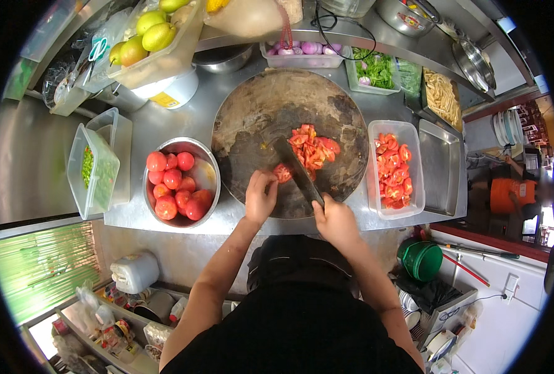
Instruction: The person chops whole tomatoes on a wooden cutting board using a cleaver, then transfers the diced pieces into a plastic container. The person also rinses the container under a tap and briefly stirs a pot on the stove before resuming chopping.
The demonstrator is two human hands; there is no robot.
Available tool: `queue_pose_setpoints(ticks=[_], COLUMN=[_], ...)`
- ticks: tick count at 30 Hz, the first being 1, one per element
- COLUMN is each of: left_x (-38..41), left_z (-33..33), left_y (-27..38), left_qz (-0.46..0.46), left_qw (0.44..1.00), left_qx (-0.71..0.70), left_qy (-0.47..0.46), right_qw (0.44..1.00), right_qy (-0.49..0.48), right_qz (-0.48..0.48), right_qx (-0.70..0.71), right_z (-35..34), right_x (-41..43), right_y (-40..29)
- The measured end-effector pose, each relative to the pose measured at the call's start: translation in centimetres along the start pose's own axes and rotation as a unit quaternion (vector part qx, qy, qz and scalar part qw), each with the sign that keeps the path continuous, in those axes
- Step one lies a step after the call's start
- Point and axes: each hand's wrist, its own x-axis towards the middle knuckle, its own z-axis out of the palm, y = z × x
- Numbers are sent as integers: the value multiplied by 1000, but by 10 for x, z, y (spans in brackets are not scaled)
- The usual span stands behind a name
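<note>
My right hand (336,219) grips the handle of a cleaver (300,170), whose dark blade slants up and left over a round wooden chopping block (253,103). Just left of the blade lies a cut piece of tomato (282,173). Beside it is my left hand (261,194), fingers curled; whether they touch the tomato I cannot tell. Chopped tomato (315,147) is heaped on the block to the right of the blade. A metal bowl (214,187) of whole tomatoes stands left of the block. To the right, a clear plastic container (419,187) holds cut tomato pieces.
Behind the block are a tub of purple onions (312,48) and a tub of chopped greens (375,70). An empty metal tray (440,163) sits at the far right. Nested plastic containers (104,168) stand at the left. A steel shelf (277,41) overhangs the back; a person in orange (512,196) is far right.
</note>
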Motion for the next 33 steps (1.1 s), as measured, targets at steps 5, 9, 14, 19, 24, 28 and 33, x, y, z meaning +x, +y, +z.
queue_pose_setpoints(ticks=[5, 9, 14, 19, 24, 28, 33], left_x=[0, -6, -11, 0, 0, 14, 26], left_z=[2, -1, -16, -102, -183, -210, -222], left_y=[-4, -16, -6, -3, -45, -41, -41], left_qz=[-2, -6, -13, 68, -95, -78, 14], left_qw=[1000, 1000, 1000, 979, 904, 793, 779], left_qx=[-3, -11, -26, 166, 380, 408, 407], left_qy=[11, 15, -2, 95, -169, -445, -478], right_qw=[998, 999, 997, 1000, 998, 992, 997], right_qy=[-49, -26, -69, -31, -57, -97, -39], right_qz=[-6, -14, -10, 2, -28, -61, -14], right_qx=[-29, -20, -25, 7, -6, -54, -62], right_z=[25, 5, 36, 10, 8, 27, 12], right_x=[11, 9, 8, 8, 5, 13, 28], right_y=[16, 1, 22, 13, -16, -3, 23])
